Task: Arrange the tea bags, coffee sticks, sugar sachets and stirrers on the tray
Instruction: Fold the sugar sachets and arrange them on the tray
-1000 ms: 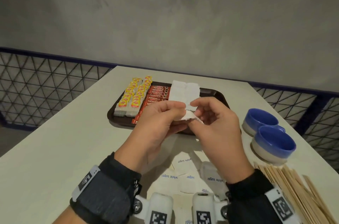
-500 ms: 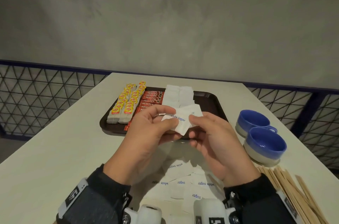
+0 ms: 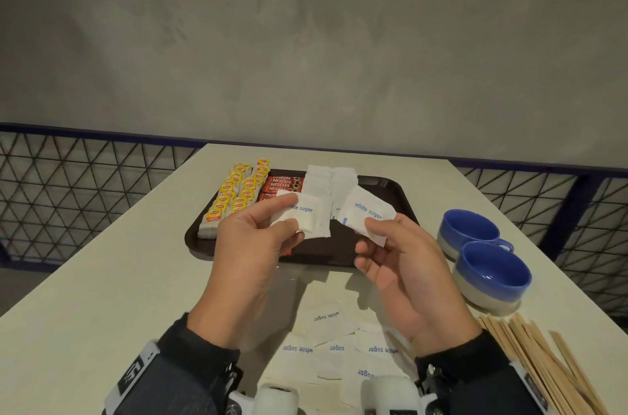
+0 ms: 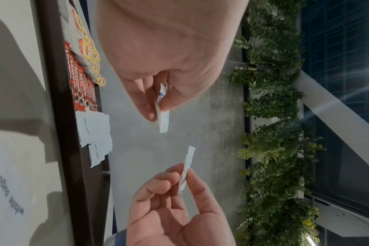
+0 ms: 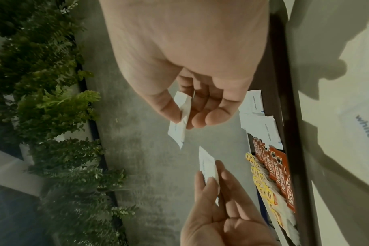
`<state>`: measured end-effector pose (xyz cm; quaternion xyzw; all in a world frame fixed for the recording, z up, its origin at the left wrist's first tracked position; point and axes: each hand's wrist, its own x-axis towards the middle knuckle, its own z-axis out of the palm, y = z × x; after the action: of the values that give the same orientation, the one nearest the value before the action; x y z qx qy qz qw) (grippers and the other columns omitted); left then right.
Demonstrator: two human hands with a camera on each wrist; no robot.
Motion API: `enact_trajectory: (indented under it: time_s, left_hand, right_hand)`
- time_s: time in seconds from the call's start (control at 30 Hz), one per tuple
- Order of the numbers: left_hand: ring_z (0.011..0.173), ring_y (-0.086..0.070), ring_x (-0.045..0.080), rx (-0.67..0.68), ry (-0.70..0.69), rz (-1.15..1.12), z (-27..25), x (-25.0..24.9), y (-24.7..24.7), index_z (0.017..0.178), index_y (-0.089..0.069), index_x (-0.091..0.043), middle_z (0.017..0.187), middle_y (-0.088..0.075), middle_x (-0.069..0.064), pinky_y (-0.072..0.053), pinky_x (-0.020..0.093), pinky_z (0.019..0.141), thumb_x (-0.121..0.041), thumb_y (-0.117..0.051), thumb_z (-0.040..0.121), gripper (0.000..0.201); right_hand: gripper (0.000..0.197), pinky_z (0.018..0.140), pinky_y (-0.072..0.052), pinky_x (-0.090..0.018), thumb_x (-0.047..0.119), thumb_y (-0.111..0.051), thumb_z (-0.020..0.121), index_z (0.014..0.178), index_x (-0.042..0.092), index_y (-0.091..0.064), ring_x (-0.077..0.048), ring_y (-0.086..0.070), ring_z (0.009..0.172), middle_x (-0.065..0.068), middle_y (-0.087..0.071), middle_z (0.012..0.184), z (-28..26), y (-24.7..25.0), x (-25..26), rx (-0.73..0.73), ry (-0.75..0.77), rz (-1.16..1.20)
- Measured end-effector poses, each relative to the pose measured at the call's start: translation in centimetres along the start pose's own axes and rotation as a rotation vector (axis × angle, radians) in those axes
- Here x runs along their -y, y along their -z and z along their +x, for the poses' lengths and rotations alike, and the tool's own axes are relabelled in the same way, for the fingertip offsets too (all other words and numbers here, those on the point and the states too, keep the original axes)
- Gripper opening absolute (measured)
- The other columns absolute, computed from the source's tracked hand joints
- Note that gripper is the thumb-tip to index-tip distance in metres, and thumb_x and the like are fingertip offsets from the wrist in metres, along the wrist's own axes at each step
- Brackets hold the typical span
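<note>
While tea bags (image 3: 231, 192), coffee sticks (image 3: 283, 184) and some sugar are lying on the tray (image 3: 396, 192), I am pinching one sugar sachet (image 3: 311, 219) in my left hand (image 3: 251, 244) and another sachet (image 3: 368, 215) in my right hand (image 3: 401, 271), with loose sachets (image 3: 326, 343) at 6 o'clock and stirrers (image 3: 537, 360) at 4 o'clock waiting on the counter (image 3: 102, 295).

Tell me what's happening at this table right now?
A person is sorting drink supplies onto a brown tray. The left hand pinches one white sugar sachet and the right hand another, both above the tray. Tea bags, coffee sticks and some sachets already lie on it. More sachets and the stirrers remain on the table.
</note>
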<state>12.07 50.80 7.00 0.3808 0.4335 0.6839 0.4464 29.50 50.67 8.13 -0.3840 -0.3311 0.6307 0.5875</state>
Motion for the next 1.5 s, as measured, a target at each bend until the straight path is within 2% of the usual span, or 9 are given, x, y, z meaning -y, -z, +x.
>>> enact_trajectory:
  time_s: [0.1, 0.2, 0.27, 0.43, 0.53, 0.77, 0.97, 1.3, 1.5]
  left_hand:
    - [0.116, -0.069, 0.017, 0.031, -0.031, 0.015, -0.3, 0.1, -0.2, 0.104, -0.081, -0.02, 0.123, -0.074, 0.001, -0.062, 0.028, 0.077, 0.013, -0.07, 0.086, 0.04]
    - [0.111, -0.07, 0.012, 0.101, -0.053, 0.011, -0.7, 0.2, -0.6, 0.111, -0.078, -0.017, 0.11, -0.068, 0.02, -0.062, 0.031, 0.082, 0.014, -0.07, 0.086, 0.041]
    - [0.094, -0.072, 0.01, 0.169, -0.076, 0.028, -1.1, 0.1, -0.9, 0.117, -0.075, -0.014, 0.107, -0.047, -0.003, -0.061, 0.032, 0.085, 0.015, -0.069, 0.086, 0.043]
    - [0.105, -0.075, 0.021, 0.232, -0.081, 0.076, -1.3, 0.2, -0.9, 0.114, -0.077, -0.024, 0.104, -0.079, 0.011, -0.059, 0.035, 0.088, 0.015, -0.071, 0.082, 0.05]
    - [0.113, -0.073, 0.021, 0.281, -0.047, 0.079, -1.4, 0.2, -1.1, 0.125, -0.07, -0.019, 0.119, -0.077, 0.004, -0.059, 0.038, 0.093, 0.019, -0.069, 0.083, 0.057]
    - [0.111, -0.073, 0.026, 0.33, -0.001, 0.079, -1.8, 0.0, -1.1, 0.135, -0.061, -0.018, 0.114, -0.078, 0.008, -0.058, 0.044, 0.094, 0.019, -0.062, 0.086, 0.061]
    - [0.092, -0.079, 0.021, 0.176, 0.021, 0.113, -1.6, 0.2, -1.5, 0.128, -0.056, -0.029, 0.097, -0.081, 0.001, -0.062, 0.037, 0.083, -0.012, -0.072, 0.093, 0.043]
    - [0.092, -0.078, 0.023, 0.207, 0.023, 0.024, -1.3, 0.3, -1.2, 0.119, -0.066, -0.012, 0.098, -0.081, 0.01, -0.061, 0.029, 0.075, 0.005, -0.068, 0.091, 0.033]
    - [0.092, -0.078, 0.02, 0.252, -0.009, 0.071, -1.3, 0.6, -1.3, 0.11, -0.075, -0.007, 0.102, -0.081, 0.007, -0.063, 0.029, 0.078, -0.006, -0.07, 0.092, 0.019]
  right_hand:
    - [0.005, 0.062, -0.049, -0.031, 0.004, -0.068, 0.091, 0.094, 0.006, -0.071, -0.015, -0.061, 0.062, -0.01, -0.071, 0.084, -0.1, 0.0, -0.1, 0.058, -0.016, 0.0]
    - [0.015, 0.064, -0.05, -0.029, 0.007, -0.069, 0.092, 0.106, 0.007, -0.074, -0.015, -0.061, 0.07, -0.009, -0.077, 0.096, 0.0, 0.0, -0.6, 0.084, -0.005, -0.065]
    - [0.017, 0.064, -0.051, -0.027, 0.008, -0.071, 0.092, 0.108, 0.01, -0.075, -0.015, -0.062, 0.076, -0.007, -0.078, 0.104, 0.1, 0.0, -1.1, 0.068, 0.032, -0.133]
    - [0.018, 0.065, -0.05, -0.028, 0.01, -0.071, 0.092, 0.109, 0.012, -0.075, -0.017, -0.061, 0.084, -0.003, -0.079, 0.104, 0.2, 0.0, -1.3, 0.048, 0.081, -0.176]
    - [0.018, 0.064, -0.049, -0.029, 0.009, -0.071, 0.092, 0.11, 0.012, -0.075, -0.016, -0.059, 0.079, -0.007, -0.079, 0.103, 0.1, -0.1, -1.3, 0.061, 0.075, -0.166]
    - [0.019, 0.065, -0.05, -0.03, 0.008, -0.072, 0.092, 0.108, 0.015, -0.077, -0.012, -0.059, 0.072, -0.005, -0.079, 0.099, 0.2, 0.0, -1.6, 0.071, 0.102, -0.201]
    - [0.02, 0.062, -0.049, -0.029, 0.006, -0.074, 0.089, 0.107, 0.013, -0.075, -0.011, -0.058, 0.069, -0.006, -0.079, 0.099, 0.3, 0.2, -1.6, 0.063, 0.112, -0.176]
    - [0.014, 0.06, -0.051, -0.025, 0.012, -0.071, 0.093, 0.106, 0.011, -0.076, -0.01, -0.058, 0.069, -0.011, -0.077, 0.1, 0.7, 0.2, -1.8, 0.098, 0.074, -0.153]
    - [0.011, 0.06, -0.048, -0.026, 0.012, -0.073, 0.091, 0.101, 0.009, -0.077, -0.011, -0.056, 0.068, -0.003, -0.072, 0.08, 0.7, 0.4, -2.1, 0.107, 0.089, -0.182]
